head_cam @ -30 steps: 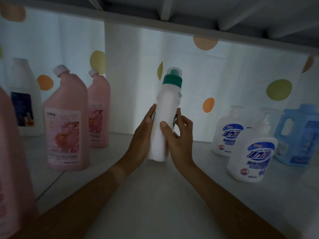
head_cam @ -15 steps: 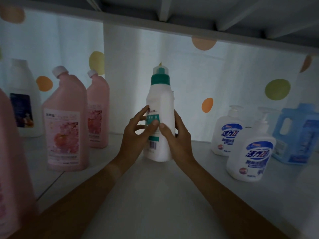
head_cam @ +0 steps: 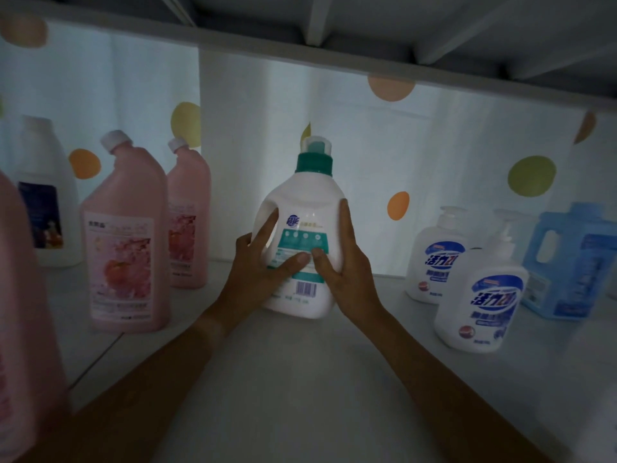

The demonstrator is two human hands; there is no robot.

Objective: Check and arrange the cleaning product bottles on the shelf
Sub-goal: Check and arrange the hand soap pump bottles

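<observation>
At the middle of the shelf, your left hand and right hand clasp the white detergent bottle, upright, label toward you; you seem to be checking it, and next comes setting it in line

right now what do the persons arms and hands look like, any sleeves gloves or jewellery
Both forearms are bare up to the frame edge: no sleeves in view. The left hand and right hand wear no gloves, and no rings, watch or bracelets are visible. Fingernails look short and unpainted, though the light is dim.
</observation>
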